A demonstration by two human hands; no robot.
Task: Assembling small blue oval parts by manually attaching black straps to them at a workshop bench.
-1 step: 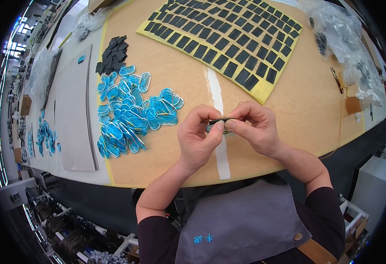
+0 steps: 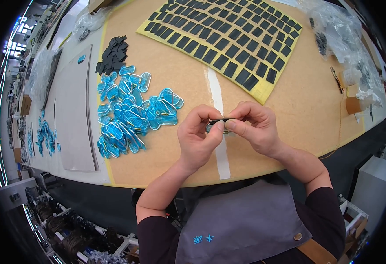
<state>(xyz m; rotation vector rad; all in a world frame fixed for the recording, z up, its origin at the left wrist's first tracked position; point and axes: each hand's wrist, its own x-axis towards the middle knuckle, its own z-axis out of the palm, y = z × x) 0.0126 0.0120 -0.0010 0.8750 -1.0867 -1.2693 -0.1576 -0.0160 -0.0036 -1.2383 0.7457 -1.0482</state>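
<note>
Workpiece [image 2: 219,119], thin, black-edged: held between left hand [image 2: 197,138] and right hand [image 2: 259,128], above tan tabletop [image 2: 305,103]. Thumbs [image 2: 213,137] and forefingers [image 2: 243,109] pinched closed on it. Possible faults: skew from uneven thumb pressure; drop from loosened pinch.

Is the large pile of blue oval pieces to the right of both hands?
No, the pile of blue oval pieces lies left of the left hand and right hand.
</note>
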